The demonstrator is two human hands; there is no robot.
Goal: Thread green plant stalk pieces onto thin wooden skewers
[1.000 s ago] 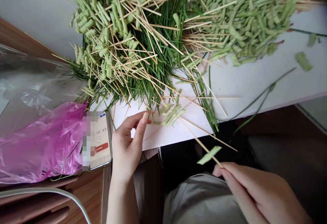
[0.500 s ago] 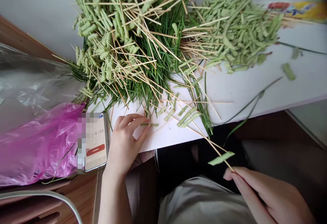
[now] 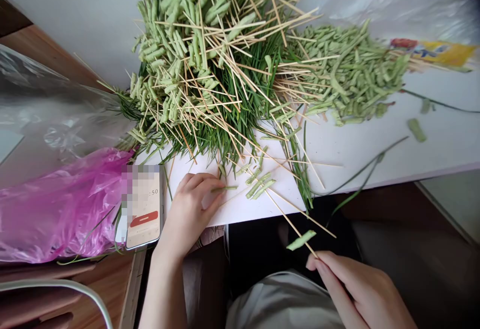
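Note:
My left hand (image 3: pixel 189 211) rests on the white table's (image 3: pixel 337 144) front edge, its fingertips pinched on a short green bean piece (image 3: pixel 225 188). A few loose bean pieces (image 3: pixel 259 185) lie just to its right. My right hand (image 3: pixel 356 291) is low over my lap, closed on a thin bamboo skewer (image 3: pixel 292 226) with one green bean piece (image 3: pixel 301 240) threaded near the fingers. A big pile of skewered beans (image 3: pixel 195 59) and green chives (image 3: pixel 240 129) fills the table's back. A heap of cut beans (image 3: pixel 348 74) lies at the back right.
A phone (image 3: pixel 143 209) with a running timer lies at the table's left corner. A pink plastic bag (image 3: pixel 56 204) and a clear bag (image 3: pixel 48 114) sit on the wooden surface at left. A grey cable (image 3: pixel 75 289) curves at bottom left. Long chive blades (image 3: pixel 360 174) hang over the table edge.
My left hand has come down from the scattered pieces and closed on one bean piece. My right hand with the skewer has stayed low. The view has tilted slightly.

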